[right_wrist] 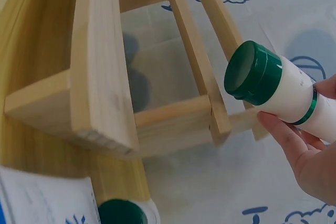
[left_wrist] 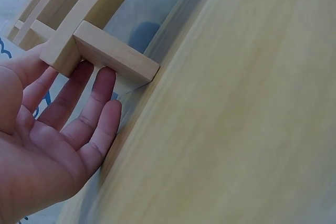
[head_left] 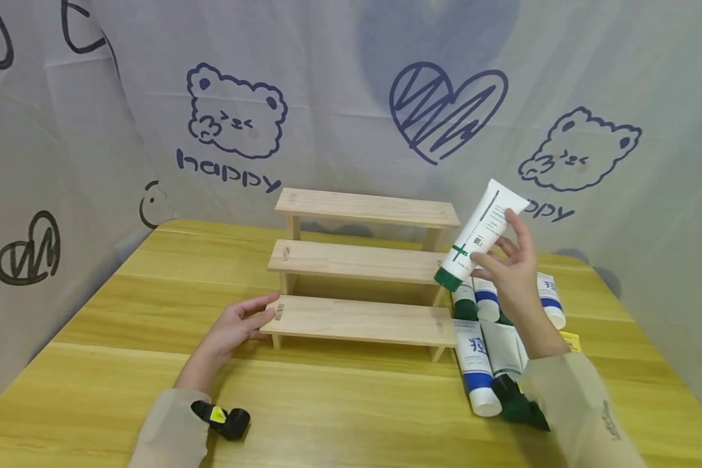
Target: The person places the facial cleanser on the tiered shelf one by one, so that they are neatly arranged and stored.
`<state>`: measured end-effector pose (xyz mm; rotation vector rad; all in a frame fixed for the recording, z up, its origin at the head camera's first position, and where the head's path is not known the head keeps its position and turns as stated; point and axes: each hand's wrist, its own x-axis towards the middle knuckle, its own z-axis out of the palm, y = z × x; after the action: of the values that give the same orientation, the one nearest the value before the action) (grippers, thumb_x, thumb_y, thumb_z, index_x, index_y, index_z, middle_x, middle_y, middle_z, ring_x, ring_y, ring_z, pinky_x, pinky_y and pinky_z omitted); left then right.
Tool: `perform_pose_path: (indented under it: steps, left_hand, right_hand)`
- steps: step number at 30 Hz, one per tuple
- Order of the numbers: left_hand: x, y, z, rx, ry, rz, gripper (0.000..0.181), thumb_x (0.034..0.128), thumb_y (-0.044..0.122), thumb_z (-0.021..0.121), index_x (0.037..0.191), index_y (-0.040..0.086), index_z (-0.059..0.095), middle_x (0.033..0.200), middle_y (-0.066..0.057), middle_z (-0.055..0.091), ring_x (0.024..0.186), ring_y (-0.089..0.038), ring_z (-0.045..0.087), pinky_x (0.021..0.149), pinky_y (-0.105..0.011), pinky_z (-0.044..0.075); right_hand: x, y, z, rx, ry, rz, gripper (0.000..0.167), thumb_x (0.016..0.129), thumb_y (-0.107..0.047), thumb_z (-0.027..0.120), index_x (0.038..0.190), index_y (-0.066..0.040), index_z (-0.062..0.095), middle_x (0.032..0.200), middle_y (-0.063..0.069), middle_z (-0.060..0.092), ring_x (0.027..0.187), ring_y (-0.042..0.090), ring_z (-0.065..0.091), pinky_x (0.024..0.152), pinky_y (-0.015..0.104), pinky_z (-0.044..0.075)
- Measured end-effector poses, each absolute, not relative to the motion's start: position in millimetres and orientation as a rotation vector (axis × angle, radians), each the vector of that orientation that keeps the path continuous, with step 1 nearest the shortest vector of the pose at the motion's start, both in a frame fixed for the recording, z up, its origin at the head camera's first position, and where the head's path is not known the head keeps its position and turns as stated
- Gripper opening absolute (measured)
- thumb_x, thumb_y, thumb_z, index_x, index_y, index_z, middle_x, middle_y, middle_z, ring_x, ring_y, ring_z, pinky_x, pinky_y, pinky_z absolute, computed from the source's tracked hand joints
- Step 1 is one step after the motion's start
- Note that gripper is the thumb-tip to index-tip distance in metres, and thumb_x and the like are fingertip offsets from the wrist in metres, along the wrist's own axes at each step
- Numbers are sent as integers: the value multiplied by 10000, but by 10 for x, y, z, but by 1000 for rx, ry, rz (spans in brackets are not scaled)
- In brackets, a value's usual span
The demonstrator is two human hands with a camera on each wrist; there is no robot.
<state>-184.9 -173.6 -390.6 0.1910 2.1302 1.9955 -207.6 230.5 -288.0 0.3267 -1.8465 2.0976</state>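
My right hand [head_left: 511, 276] pinches a white tube [head_left: 481, 235] with a green cap, held tilted, cap down, in the air beside the right end of a three-step wooden shelf [head_left: 357, 318]. In the right wrist view the green cap [right_wrist: 252, 72] shows near the shelf's end, the fingers of the right hand [right_wrist: 310, 156] round the white body. My left hand [head_left: 236, 331] holds the left end of the lowest step; in the left wrist view the left hand [left_wrist: 58, 140] has its thumb and fingers at the board's corner [left_wrist: 65, 53] and by its leg.
Several tubes lie right of the shelf, among them a blue-and-white one [head_left: 472, 364] and a silvery-white one [head_left: 503, 348]. A yellow item [head_left: 571, 341] lies by the right forearm. Behind the wooden table [head_left: 327, 403] hangs a printed cloth [head_left: 333, 97].
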Motion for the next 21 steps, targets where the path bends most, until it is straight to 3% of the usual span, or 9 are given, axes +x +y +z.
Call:
perform_pose_path:
  steps: [14,21]
  left_hand:
    - [-1838,-1757,-3895,178,2118,1999,535,896,205,560,1338,-25,368,1377,-224,302,1082,-253,460,775,-330,471]
    - [-1862,-1757,-3895,172,2114,1991,534,893,213,563,1342,-6,374,1393,-214,271,1140,-306,397,772,-327,464]
  right_hand:
    - [-2346,1876,-2848,497,-1893,2042,797,772,131,604,1401,-237,282,1153,105,463,916,171,588,655,275,509]
    - [-2436,1643,-2782,576,-1786,2052,791,764,145,599,1396,-220,294,1127,119,481,910,203,587,649,290,513]
